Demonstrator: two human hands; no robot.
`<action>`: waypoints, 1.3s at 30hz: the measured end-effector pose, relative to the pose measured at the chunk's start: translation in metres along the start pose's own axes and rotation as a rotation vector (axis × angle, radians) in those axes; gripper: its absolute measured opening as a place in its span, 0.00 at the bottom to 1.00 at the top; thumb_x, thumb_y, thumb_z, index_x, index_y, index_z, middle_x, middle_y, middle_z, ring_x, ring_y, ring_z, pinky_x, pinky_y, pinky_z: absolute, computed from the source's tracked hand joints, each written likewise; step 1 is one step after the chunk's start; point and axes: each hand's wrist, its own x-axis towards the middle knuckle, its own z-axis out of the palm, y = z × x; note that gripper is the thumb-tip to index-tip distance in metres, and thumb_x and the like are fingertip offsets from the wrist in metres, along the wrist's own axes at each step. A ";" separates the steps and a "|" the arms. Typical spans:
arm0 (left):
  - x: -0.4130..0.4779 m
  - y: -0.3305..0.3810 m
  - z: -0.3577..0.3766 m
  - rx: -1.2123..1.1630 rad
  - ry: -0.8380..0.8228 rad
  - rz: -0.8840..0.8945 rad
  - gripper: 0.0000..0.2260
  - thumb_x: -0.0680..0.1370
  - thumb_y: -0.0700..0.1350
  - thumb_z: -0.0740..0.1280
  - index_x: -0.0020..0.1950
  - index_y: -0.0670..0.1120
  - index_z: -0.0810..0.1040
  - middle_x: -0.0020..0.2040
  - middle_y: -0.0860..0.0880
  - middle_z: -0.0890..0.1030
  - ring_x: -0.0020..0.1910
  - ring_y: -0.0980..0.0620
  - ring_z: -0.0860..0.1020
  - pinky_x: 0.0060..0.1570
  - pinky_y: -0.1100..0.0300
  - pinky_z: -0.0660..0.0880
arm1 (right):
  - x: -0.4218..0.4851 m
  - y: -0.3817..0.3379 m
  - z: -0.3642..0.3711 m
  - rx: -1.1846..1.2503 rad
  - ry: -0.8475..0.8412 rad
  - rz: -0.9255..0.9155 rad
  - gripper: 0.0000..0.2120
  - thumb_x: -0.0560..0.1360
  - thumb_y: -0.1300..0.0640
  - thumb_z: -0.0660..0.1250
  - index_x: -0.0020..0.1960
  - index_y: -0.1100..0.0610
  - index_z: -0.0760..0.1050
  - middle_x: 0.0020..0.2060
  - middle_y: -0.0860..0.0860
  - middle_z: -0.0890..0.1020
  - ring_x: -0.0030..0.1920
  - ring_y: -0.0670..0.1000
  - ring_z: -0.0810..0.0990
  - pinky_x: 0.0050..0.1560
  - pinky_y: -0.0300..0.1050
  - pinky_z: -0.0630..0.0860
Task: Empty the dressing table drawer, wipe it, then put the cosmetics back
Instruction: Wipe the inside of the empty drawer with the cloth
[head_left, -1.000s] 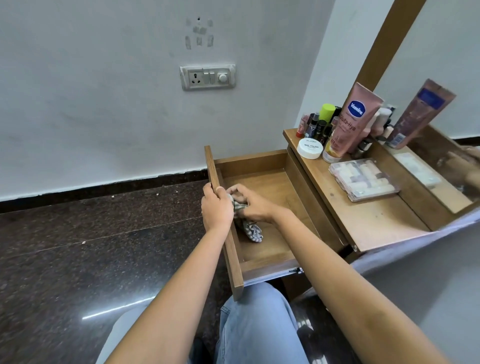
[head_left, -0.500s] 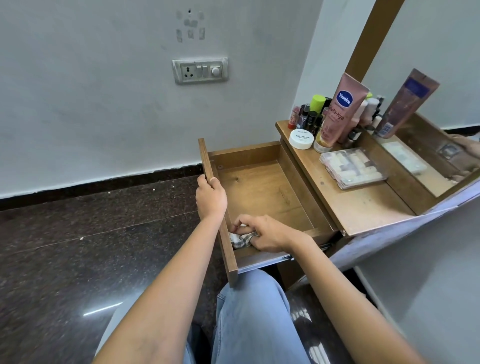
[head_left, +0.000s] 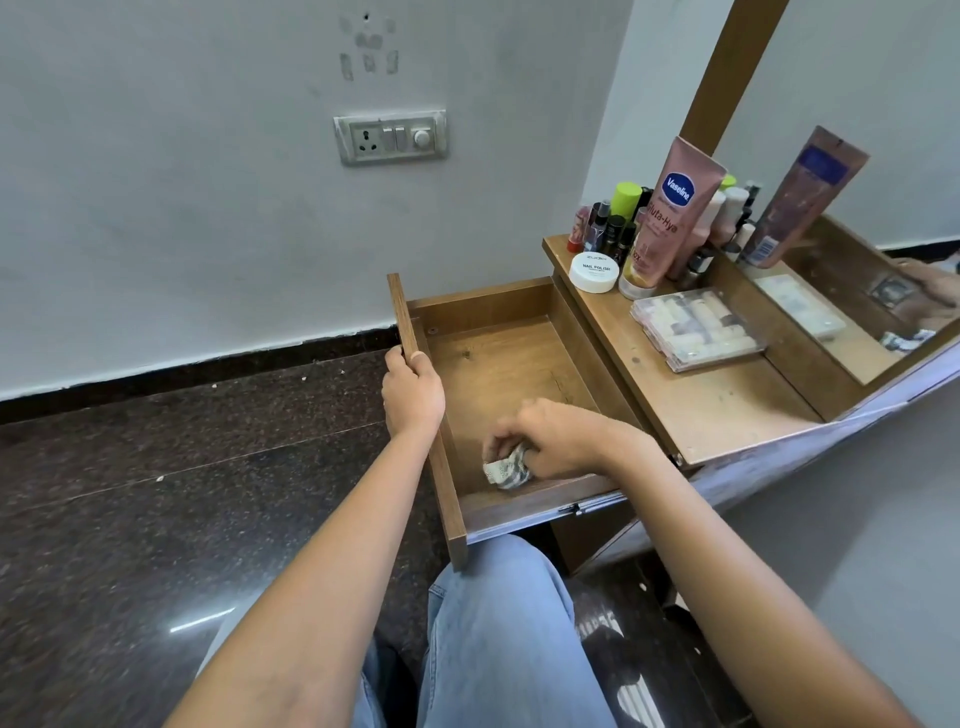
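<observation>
My left hand is curled over the top edge of the drawer front and grips it. My right hand is closed round a crumpled patterned cloth, fingers bunched, and holds it down on the floor of the drawer in the corner at 6 o'clock, close to the front panel and the near wall. The drawer is pulled out, and its wooden floor shows from the cloth to the far wall at 12 o'clock.

The cosmetics are on the dressing table top, at 2 o'clock from the drawer. These are a white nail polish jar, a tilted pink Vaseline tube just beside it at 3 o'clock, and small bottles clustered behind. A clear case of small tubes lies flat at 4 o'clock from the jar. My knee in jeans is under the drawer.
</observation>
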 end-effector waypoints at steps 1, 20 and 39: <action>0.001 0.000 0.000 0.000 -0.003 0.002 0.21 0.83 0.50 0.48 0.76 0.47 0.59 0.63 0.42 0.75 0.57 0.41 0.75 0.51 0.52 0.71 | -0.003 0.001 0.000 0.049 0.059 0.013 0.24 0.68 0.70 0.59 0.58 0.50 0.77 0.49 0.44 0.82 0.53 0.47 0.75 0.57 0.48 0.75; 0.007 -0.007 0.005 0.025 0.013 0.023 0.21 0.83 0.51 0.49 0.75 0.46 0.61 0.60 0.41 0.76 0.54 0.40 0.76 0.47 0.51 0.72 | -0.016 -0.014 0.063 0.224 0.302 0.137 0.19 0.65 0.60 0.71 0.52 0.43 0.82 0.56 0.35 0.80 0.59 0.37 0.75 0.53 0.33 0.71; 0.002 -0.003 0.001 0.017 0.011 0.006 0.21 0.83 0.51 0.49 0.75 0.46 0.60 0.60 0.41 0.77 0.55 0.39 0.77 0.54 0.44 0.75 | -0.005 -0.040 0.057 0.281 0.281 0.299 0.18 0.68 0.67 0.65 0.50 0.51 0.85 0.52 0.45 0.84 0.55 0.46 0.80 0.56 0.31 0.71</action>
